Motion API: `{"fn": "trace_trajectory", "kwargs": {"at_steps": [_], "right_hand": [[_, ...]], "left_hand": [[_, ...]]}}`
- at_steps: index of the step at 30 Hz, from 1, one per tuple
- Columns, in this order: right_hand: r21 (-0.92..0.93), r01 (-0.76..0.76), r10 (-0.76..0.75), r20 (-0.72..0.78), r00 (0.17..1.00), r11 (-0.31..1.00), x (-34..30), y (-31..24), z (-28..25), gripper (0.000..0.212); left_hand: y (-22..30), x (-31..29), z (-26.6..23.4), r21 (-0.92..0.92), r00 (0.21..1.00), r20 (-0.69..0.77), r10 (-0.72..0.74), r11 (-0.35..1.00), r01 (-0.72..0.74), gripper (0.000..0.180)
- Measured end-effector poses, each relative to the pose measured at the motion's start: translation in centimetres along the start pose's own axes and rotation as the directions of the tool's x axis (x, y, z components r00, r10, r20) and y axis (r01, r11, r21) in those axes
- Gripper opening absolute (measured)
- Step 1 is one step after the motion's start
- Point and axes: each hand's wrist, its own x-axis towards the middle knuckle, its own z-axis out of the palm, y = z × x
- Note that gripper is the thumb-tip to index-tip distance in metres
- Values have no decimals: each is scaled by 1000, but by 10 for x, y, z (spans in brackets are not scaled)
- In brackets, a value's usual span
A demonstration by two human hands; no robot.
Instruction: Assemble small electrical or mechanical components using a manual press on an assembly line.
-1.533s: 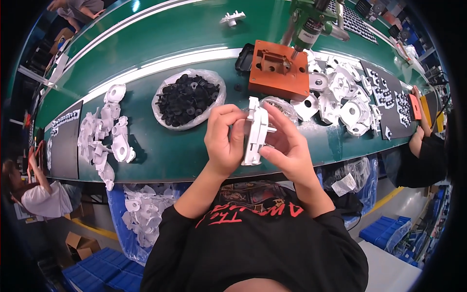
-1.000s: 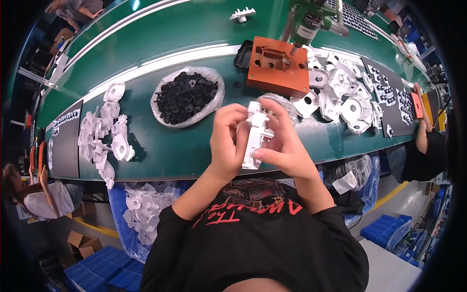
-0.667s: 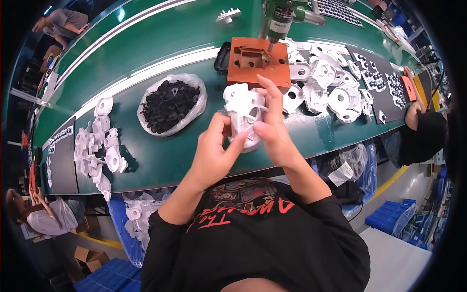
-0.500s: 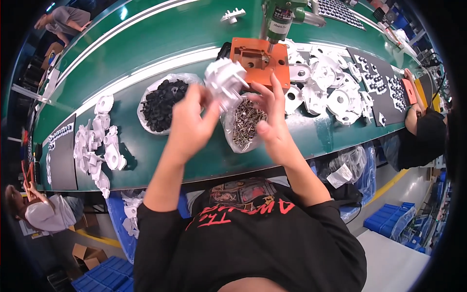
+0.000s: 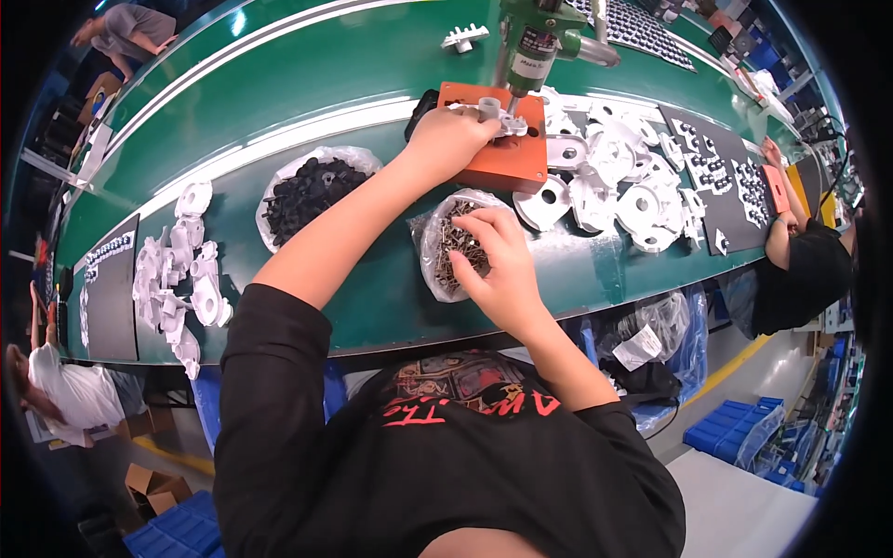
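My left hand (image 5: 451,141) reaches to the orange fixture block (image 5: 516,167) and grips a white plastic part (image 5: 510,124) seated on it, its fingertips partly hidden behind the part. Right above that part stands the thin spindle of a green bench machine (image 5: 535,60). Lower down, my right hand (image 5: 502,270) is over a clear plastic bag (image 5: 430,265) full of small metal screws (image 5: 456,244). Its thumb and forefinger are apart and curved, with nothing visible between them.
A bag of black plastic pieces (image 5: 312,195) lies left of the screws. White plastic housings are heaped right of the fixture (image 5: 605,153) and at the table's left (image 5: 177,270). Another white part (image 5: 464,37) rests farther back. A co-worker's arm (image 5: 777,237) is at far right.
My left hand has carried the white part forward and right, from above the bags onto the orange fixture. My right hand has come back down over the screws.
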Motion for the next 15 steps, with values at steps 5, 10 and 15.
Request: {"fn": "trace_trajectory", "kwargs": {"at_steps": [5,10,15], "right_hand": [[-127,35,-27,67,997,991,3,-2,2,32],[-162,51,-33,115,993,985,9,-9,0,21],[-172,21,4,148,989,985,11,-15,2,14]], "left_hand": [[-7,-2,9,-103,998,-64,-24,995,18,12],[0,-10,7,-36,995,-63,-75,997,73,17],[2,-19,-6,-32,987,-8,-163,986,162,30]]}}
